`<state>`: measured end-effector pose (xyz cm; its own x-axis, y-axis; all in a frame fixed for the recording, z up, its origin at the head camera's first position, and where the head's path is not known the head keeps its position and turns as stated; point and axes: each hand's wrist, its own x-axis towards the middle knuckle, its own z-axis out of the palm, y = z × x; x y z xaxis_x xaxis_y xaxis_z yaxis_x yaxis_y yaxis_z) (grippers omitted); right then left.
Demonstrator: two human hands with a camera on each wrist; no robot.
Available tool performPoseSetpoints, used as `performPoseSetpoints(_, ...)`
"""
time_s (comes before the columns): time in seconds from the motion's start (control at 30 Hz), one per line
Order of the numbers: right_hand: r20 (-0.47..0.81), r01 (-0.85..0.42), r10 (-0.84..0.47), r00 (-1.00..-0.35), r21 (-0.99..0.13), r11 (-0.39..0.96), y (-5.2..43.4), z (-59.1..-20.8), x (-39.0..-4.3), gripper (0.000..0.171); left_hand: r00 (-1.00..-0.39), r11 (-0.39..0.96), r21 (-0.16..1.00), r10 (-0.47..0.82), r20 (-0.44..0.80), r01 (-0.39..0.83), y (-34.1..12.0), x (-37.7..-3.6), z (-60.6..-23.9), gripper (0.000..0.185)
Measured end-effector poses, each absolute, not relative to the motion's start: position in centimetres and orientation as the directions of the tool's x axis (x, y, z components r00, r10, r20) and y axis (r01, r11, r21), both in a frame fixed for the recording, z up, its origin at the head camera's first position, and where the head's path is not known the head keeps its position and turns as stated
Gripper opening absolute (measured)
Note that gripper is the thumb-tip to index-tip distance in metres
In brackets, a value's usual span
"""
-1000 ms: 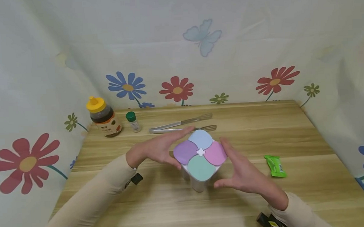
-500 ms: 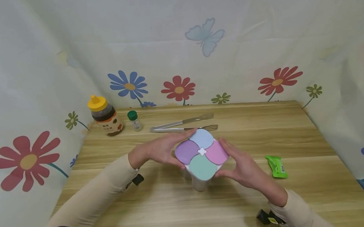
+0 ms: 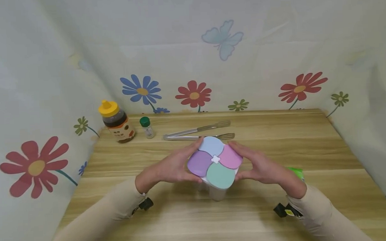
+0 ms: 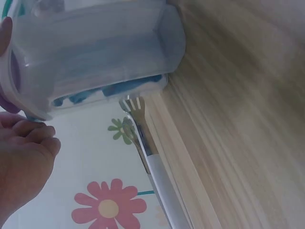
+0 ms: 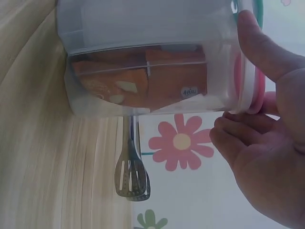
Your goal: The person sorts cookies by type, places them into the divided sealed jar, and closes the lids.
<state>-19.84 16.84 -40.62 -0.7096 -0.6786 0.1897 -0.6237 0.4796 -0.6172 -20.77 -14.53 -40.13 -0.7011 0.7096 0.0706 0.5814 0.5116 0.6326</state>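
A clear plastic container (image 3: 216,190) with a four-petal lid (image 3: 215,159) in blue, pink, green and purple stands on the wooden table (image 3: 308,137). My left hand (image 3: 173,166) grips its left side at the lid rim. My right hand (image 3: 260,166) grips its right side, thumb on the rim. In the left wrist view the translucent container (image 4: 95,52) fills the top and my curled fingers (image 4: 28,143) lie by the lid. The right wrist view has the container (image 5: 143,57) with my thumb (image 5: 259,45) over the pink lid edge.
A honey jar with a yellow cap (image 3: 116,121) and a small green-capped bottle (image 3: 146,127) stand at the back left. Metal tongs (image 3: 198,132) lie just behind the container. A green packet (image 3: 296,172) lies right of my right hand. Flowered cloth walls enclose the table.
Both hands have closed in from beside the container to grip its lid rim. My right hand moved up and left onto the pink side. The view shifted slightly.
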Motion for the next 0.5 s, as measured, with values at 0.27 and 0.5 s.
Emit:
performPoseSetpoints(0.27, 0.193, -0.625, -0.681, -0.707, -0.621, 0.473, 17.2, -41.1, -19.8, 0.112, -0.714, 0.531, 0.629, 0.699, 0.054, 0.567, -14.3, -20.5, -40.4, 0.12)
performPoseSetpoints(0.5, 0.17, -0.548, -0.589, -0.79, -0.628, 0.553, 16.9, -41.4, -18.1, 0.132, -0.654, 0.51, 0.603, 0.756, 0.026, 0.613, -15.1, -21.3, -40.1, 0.127)
